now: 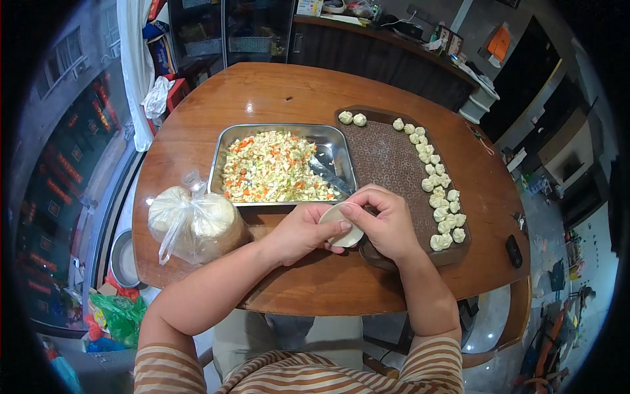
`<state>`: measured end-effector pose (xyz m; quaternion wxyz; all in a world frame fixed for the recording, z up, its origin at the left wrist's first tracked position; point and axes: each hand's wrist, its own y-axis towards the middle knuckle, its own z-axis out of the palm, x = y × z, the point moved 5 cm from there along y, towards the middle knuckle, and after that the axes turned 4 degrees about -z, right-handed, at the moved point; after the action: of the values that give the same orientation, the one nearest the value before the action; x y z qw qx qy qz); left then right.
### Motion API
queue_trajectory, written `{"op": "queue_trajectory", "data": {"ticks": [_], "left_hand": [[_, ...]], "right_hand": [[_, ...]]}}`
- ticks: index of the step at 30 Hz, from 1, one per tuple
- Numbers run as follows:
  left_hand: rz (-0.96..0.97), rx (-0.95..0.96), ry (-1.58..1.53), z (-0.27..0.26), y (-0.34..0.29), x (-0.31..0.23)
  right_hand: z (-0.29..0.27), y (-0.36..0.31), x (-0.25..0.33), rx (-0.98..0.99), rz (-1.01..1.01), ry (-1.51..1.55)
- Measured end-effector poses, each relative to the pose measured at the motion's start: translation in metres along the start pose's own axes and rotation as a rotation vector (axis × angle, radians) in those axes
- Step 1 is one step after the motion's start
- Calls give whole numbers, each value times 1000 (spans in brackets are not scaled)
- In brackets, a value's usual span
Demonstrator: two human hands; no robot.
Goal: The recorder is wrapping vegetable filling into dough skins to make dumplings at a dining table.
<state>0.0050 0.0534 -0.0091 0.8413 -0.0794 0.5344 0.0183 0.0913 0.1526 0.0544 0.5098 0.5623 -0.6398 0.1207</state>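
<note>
1. Both hands on the job here: the left hand and the right hand meet over the near side of the desk, with a pale round wrapper between them.
2. Check the fingers! Each hand pinches the wrapper near its edge, thumbs over the face towards us; how the fingers behind it are set, I cannot tell.
3. The wrapper is tilted, held up just on the near side of the metal tray. No filling shows on its visible face, so my call is the opening step: readying or stretching the dough.
4. Across in that tray sits a heap of chopped filling, pale with orange bits, a grey utensil lying at its right side, close to the right hand.
5. The next move, as I judge it, calls for the left hand to cup the wrapper while the right frees up for the utensil and a modest scoop, leaving a clean rim for pleating.
6. Over on the brown tray, gathered dumplings crowd the right side, a pair stands at the far left corner, and there's plenty of bare middle for another.
</note>
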Motion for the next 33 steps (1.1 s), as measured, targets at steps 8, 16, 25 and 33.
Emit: {"op": "queue_trajectory", "data": {"ticks": [8,16,25,33], "left_hand": [[21,30,93,-6,3,4],[18,1,98,-5,1,0],[-34,3,-23,-3,2,3],[21,24,62,-6,3,3]], "right_hand": [[-2,1,0,52,-39,-33],[-1,2,5,49,-88,-137],[-2,0,2,4,-68,-103],[0,2,5,57,-115,-191]]}}
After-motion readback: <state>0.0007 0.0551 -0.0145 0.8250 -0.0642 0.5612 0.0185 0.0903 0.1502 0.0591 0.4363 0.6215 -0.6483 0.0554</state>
